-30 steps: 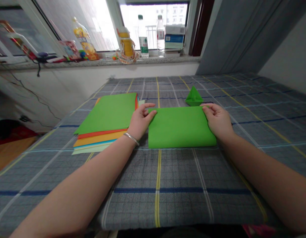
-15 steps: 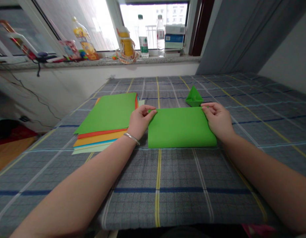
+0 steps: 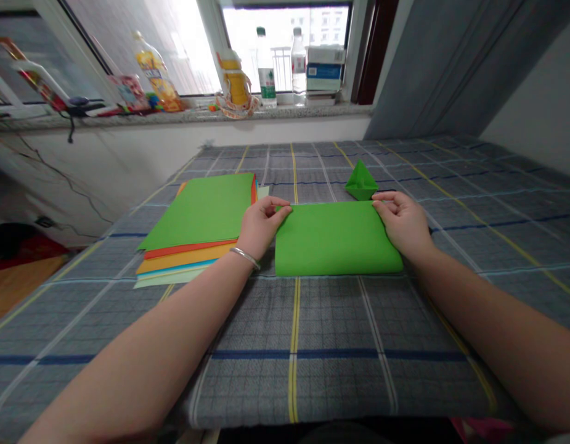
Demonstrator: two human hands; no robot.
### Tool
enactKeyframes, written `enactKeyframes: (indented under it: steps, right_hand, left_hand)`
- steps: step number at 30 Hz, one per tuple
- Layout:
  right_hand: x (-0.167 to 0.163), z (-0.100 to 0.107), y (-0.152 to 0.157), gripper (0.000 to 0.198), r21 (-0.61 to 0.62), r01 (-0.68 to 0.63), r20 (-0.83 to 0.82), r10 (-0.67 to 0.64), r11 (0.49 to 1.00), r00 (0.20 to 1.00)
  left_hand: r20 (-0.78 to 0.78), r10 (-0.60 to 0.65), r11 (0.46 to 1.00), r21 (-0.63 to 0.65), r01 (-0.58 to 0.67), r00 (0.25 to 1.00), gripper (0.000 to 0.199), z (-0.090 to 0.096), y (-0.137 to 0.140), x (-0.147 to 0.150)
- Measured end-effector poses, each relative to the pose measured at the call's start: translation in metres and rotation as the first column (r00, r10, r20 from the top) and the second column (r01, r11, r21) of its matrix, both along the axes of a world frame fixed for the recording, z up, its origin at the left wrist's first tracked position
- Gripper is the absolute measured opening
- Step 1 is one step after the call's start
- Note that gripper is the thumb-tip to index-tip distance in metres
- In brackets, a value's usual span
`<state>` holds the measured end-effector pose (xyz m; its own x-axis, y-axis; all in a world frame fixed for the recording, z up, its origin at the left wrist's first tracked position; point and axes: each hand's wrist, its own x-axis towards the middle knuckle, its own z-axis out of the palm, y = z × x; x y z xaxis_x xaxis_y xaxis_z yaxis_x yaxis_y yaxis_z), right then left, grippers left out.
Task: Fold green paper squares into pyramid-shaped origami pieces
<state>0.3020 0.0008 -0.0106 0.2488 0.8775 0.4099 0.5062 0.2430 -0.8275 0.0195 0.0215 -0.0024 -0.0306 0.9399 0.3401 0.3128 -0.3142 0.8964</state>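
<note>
I hold the green sheet [image 3: 331, 240] by its two far corners, folded over so that its near edge bends round in a soft curve on my side. My left fingers [image 3: 281, 214] pinch the far left corner, thumb on top; my right fingers [image 3: 380, 211] pinch the far right corner the same way. Whether the layers meet exactly under my thumbs, I cannot tell. The sheet rests on the plaid-covered bench [image 3: 335, 345], directly between my fingers and reaching nearer to me than they do. Just to the left of my left fingers lies a stack of coloured paper [image 3: 201, 209], green on top, with red-orange, yellow-orange, blue and pale green edges showing along its near side. A silver bracelet [image 3: 244, 257] circles my left wrist [image 3: 251, 243]. Just beyond my right fingers and slightly left of them stands a small green paper shape [image 3: 362, 180], rising to a point; I cannot tell if its base touches the sheet. Well beyond the fingers of both hands, the windowsill [image 3: 192, 115] bears a yellow bottle [image 3: 238, 87], a green-capped bottle [image 3: 267, 77], a clear bottle [image 3: 298, 68] and some boxes [image 3: 325, 71].
</note>
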Motion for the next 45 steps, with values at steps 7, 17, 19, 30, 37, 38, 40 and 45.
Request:
enactKeyframes:
  steps: [7,17,19,30,37,38,40,45]
  right_hand:
    - [0.002,-0.001,0.0,0.025,-0.055,-0.019,0.085,0.023,0.998,0.996]
    - [0.002,-0.001,0.008,0.019,-0.144,0.041,0.419,0.023,0.989,0.907]
    - [0.003,-0.002,0.01,0.018,-0.18,0.028,0.452,0.058,0.983,0.89]
    - [0.003,-0.004,0.017,0.01,-0.187,-0.006,0.639,0.126,0.982,0.759]
    - [0.004,-0.007,0.02,0.01,-0.196,-0.014,0.683,0.147,0.98,0.716]
    - [0.004,-0.007,0.02,0.01,-0.196,-0.015,0.688,0.148,0.98,0.711]
    - [0.004,-0.007,0.021,0.01,-0.199,-0.013,0.698,0.151,0.98,0.7]
    - [0.003,-0.005,0.021,0.01,-0.215,-0.005,0.713,0.16,0.977,0.683]
  left_hand:
    - [-0.053,-0.006,1.0,0.024,0.007,0.999,0.018,-0.002,0.001,-0.003]
    - [-0.302,-0.001,0.993,-0.109,-0.033,0.953,0.013,-0.008,0.009,-0.008]
    - [-0.326,-0.024,0.989,-0.143,-0.025,0.945,0.011,-0.008,0.01,-0.008]
    - [-0.64,-0.058,0.998,-0.038,0.044,0.766,0.011,-0.015,0.017,-0.006]
    - [-0.815,-0.07,0.993,-0.002,0.118,0.576,0.015,-0.016,0.02,-0.007]
    - [-0.825,-0.07,0.991,0.007,0.134,0.561,0.016,-0.016,0.02,-0.007]
    - [-0.842,-0.076,0.985,0.018,0.169,0.534,0.017,-0.015,0.019,-0.006]
    - [-0.899,-0.053,0.981,0.034,0.19,0.435,0.021,-0.012,0.011,-0.002]
